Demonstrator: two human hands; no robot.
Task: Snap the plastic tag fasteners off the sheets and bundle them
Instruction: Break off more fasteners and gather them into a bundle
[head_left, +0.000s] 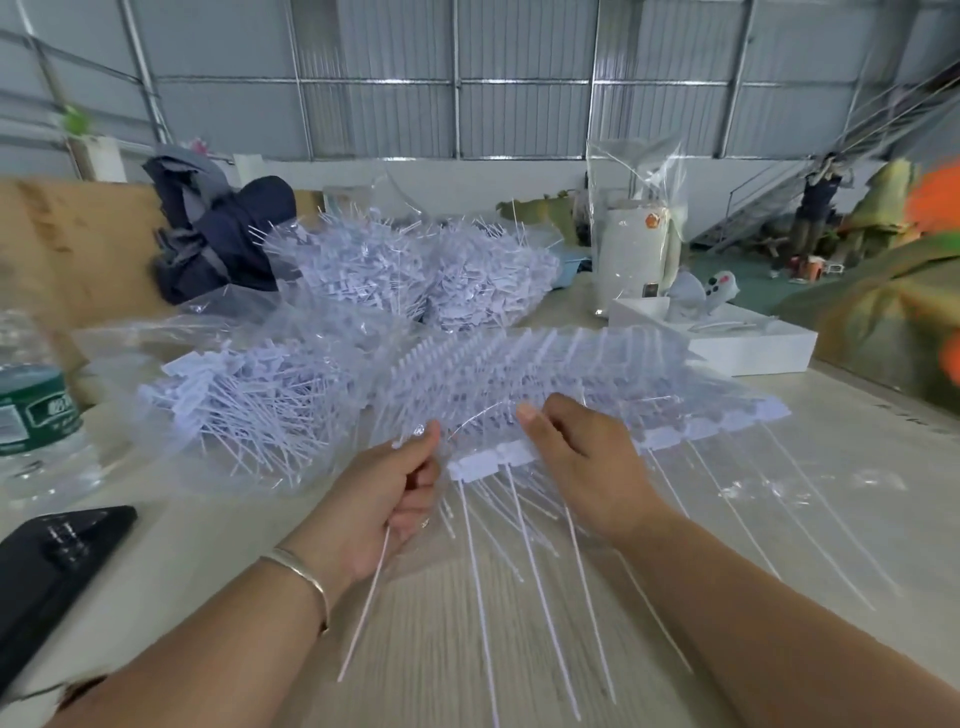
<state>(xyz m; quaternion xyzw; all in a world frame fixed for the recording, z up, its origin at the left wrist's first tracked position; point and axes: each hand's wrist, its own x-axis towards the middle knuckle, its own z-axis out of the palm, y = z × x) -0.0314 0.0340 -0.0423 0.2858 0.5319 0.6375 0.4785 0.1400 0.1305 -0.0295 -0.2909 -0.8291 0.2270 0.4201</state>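
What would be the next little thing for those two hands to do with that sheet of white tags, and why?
Probably twist the left hand away to snap its few fasteners free. It already pinches them at the near edge of the sheet of fasteners, and the right hand rests on the sheet, able to steady it. A loose pile lies left.

Translucent plastic fasteners (571, 374) (glossy) on matt wood-grain table (431, 623).

The tag fasteners (545, 384) are pale lilac-white; the table (447, 613) is light wood grain. The bottle (36, 410) has a green label; the phone (47, 566) is black.
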